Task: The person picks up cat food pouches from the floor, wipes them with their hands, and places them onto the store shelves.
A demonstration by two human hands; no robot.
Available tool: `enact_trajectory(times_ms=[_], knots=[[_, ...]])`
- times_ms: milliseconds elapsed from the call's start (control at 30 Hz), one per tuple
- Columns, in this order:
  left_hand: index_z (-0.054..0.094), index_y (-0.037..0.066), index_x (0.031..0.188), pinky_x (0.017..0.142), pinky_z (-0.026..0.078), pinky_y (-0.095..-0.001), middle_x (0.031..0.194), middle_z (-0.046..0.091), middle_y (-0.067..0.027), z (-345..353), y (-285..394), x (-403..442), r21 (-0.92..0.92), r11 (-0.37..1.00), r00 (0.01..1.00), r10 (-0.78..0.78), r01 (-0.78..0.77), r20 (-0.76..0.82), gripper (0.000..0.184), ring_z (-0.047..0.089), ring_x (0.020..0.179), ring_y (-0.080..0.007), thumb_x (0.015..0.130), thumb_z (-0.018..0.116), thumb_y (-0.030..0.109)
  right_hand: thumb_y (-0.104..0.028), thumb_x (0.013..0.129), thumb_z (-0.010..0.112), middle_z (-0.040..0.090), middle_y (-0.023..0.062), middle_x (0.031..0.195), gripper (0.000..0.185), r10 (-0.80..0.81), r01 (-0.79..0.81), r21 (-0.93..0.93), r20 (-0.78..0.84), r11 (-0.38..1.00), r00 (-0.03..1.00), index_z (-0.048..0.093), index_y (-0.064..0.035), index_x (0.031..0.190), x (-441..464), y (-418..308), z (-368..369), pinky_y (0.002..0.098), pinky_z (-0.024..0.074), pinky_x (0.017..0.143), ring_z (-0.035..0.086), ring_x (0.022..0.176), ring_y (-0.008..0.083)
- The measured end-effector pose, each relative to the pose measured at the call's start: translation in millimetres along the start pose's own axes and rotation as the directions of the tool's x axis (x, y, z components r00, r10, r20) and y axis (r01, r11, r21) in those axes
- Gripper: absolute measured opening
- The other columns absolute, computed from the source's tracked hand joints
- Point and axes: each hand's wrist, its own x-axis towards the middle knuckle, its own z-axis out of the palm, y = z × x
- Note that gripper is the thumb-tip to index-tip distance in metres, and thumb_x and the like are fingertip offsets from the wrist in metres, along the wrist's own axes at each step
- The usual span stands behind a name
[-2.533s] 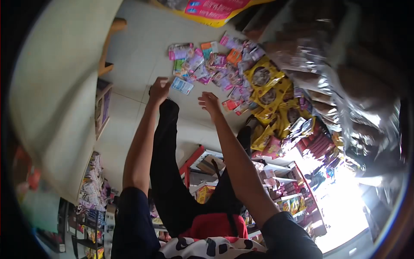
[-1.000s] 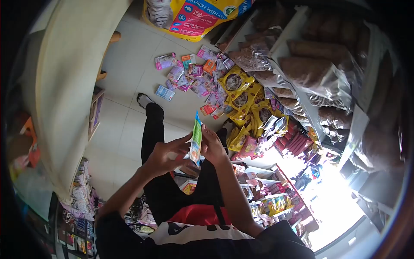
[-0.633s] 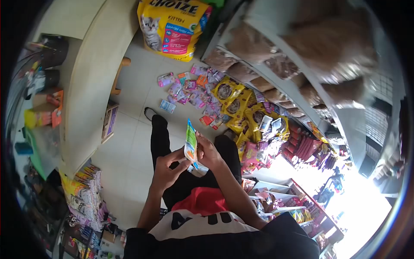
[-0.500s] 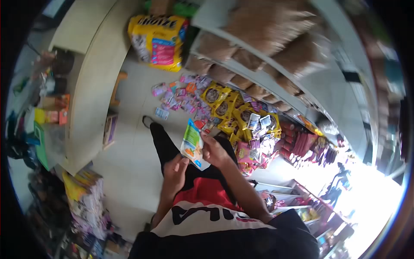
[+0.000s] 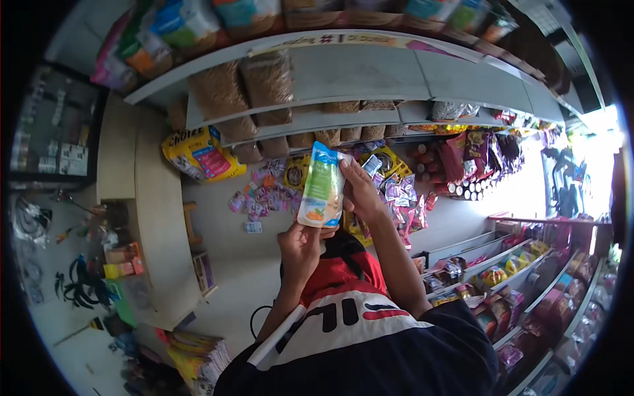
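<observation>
A blue, green and white food pouch [image 5: 320, 188] with a carrot picture on it is held upright in front of my chest, its printed face towards me. My left hand [image 5: 300, 252] grips its bottom edge from below. At the pouch's right side, my right hand [image 5: 360, 190] pinches the edge, with the thumb and fingers partly hidden behind it. Behind the pouch, yellow packets [image 5: 395, 163] and small purple sachets [image 5: 267, 197] lie in a pile on the floor.
Ahead runs a shelf [image 5: 356, 76] with bags of brown pellets [image 5: 267, 79] and upright pouches above. A large yellow bag [image 5: 198, 155] stands by the wooden counter [image 5: 155, 224] at left. Slanted racks of packets [image 5: 502, 274] stand at right; stacked bags [image 5: 198, 360] at lower left.
The pouch has come up and turned more upright, with both hands still on it. My view has tilted up and turned, so more of the shelves shows.
</observation>
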Motion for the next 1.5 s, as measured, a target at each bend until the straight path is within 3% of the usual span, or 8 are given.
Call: enact_trajectory(times_ms=[567,800,967,1033,1233,1267,1333,1500], knots=[[0.071,-0.006,0.098,0.07,0.055,-0.0283,0.08,0.073,-0.0119,20.0,71.7,8.7,0.281,0.792,0.816,0.417,-0.542,0.4,0.014,0.07,0.069,-0.0157,0.093,0.064,0.005,-0.018,0.096,0.063,0.064,0.0047,0.076,0.02,-0.391,0.457,-0.217,0.288,0.862,0.874,0.053,-0.0017,0.104,-98.6,-112.7,7.7,0.0228,0.0466,0.041,0.062,0.048,0.0133],[0.068,0.005,0.117,0.069,0.055,-0.0271,0.1,0.073,-0.0116,33.2,79.2,45.3,0.412,0.811,0.842,0.169,-0.414,0.513,0.027,0.073,0.079,-0.0175,0.092,0.067,0.013,-0.009,0.097,0.059,0.067,0.0075,0.075,0.011,-0.367,0.455,-0.453,0.272,0.767,0.89,0.059,0.0019,0.1,-130.6,-166.6,28.9,0.0279,0.0577,0.058,0.072,0.069,0.0217],[0.049,0.011,0.142,0.088,0.052,-0.0349,0.127,0.063,-0.0157,76.3,100.6,98.3,0.451,0.814,0.834,0.072,-0.366,0.547,0.053,0.066,0.106,-0.0215,0.093,0.067,0.021,-0.009,0.098,0.058,0.069,0.0117,0.088,0.015,-0.862,0.743,-0.605,0.177,0.286,0.476,0.057,0.0036,0.106,-77.1,-255.5,-13.3,0.0306,0.0596,0.071,0.073,0.079,0.0232],[0.043,0.018,0.147,0.105,0.043,-0.0437,0.153,0.036,-0.019,105.5,121.4,133.0,0.443,0.428,0.604,0.395,-0.788,0.692,0.064,0.047,0.133,-0.0324,0.091,0.069,0.03,-0.008,0.098,0.056,0.068,0.0118,0.091,0.015,-0.929,0.745,-0.652,0.169,0.145,0.329,0.056,0.0039,0.106,-45.9,-306.6,-16.8,0.0293,0.0584,0.068,0.073,0.079,0.0225],[0.028,0.025,0.154,0.116,0.022,-0.0562,0.162,0.009,-0.0185,169.1,144.8,249.2,0.622,-0.019,0.518,0.533,-0.783,0.669,0.082,0.017,0.148,-0.0382,0.086,0.073,0.033,-0.012,0.094,0.062,0.066,0.0115,0.088,0.024,-0.888,0.738,-0.638,0.183,0.219,0.422,0.053,0.0039,0.108,57.8,-398.3,-45.1,0.028,0.0537,0.064,0.072,0.083,0.0238],[0.025,0.027,0.155,0.116,0.019,-0.0577,0.162,0.009,-0.0191,171.5,139.9,260.1,0.68,-0.162,0.495,0.569,-0.715,0.656,0.085,0.015,0.148,-0.0388,0.085,0.073,0.033,-0.014,0.094,0.063,0.065,0.0115,0.089,0.027,-0.93,0.688,-0.725,0.265,-0.018,0.255,0.051,0.0038,0.111,73.8,-397.9,-49.1,0.029,0.0542,0.064,0.07,0.08,0.0228],[0.02,0.029,0.156,0.116,0.016,-0.0591,0.162,0.005,-0.0182,164.3,127.5,279.4,0.686,-0.201,0.505,0.54,-0.7,0.673,0.089,0.01,0.149,-0.0385,0.085,0.073,0.034,-0.016,0.094,0.064,0.063,0.0114,0.092,0.033,-0.879,0.419,-0.79,0.475,-0.448,-0.045,0.048,0.0036,0.115,93.5,-391.8,-54.6,0.031,0.055,0.064,0.068,0.075,0.0208],[0.008,0.034,0.157,0.116,0.01,-0.0624,0.163,-0.004,-0.0165,167.7,115.4,298.4,0.721,-0.264,0.538,0.516,-0.641,0.667,0.101,0.0,0.149,-0.0412,0.082,0.076,0.04,-0.018,0.088,0.069,0.063,0.0131,0.089,0.03,-0.895,0.432,-0.795,0.44,-0.425,-0.072,0.055,0.0031,0.105,83.5,-362.2,-50.6,0.0359,0.0546,0.065,0.066,0.073,0.0262]])
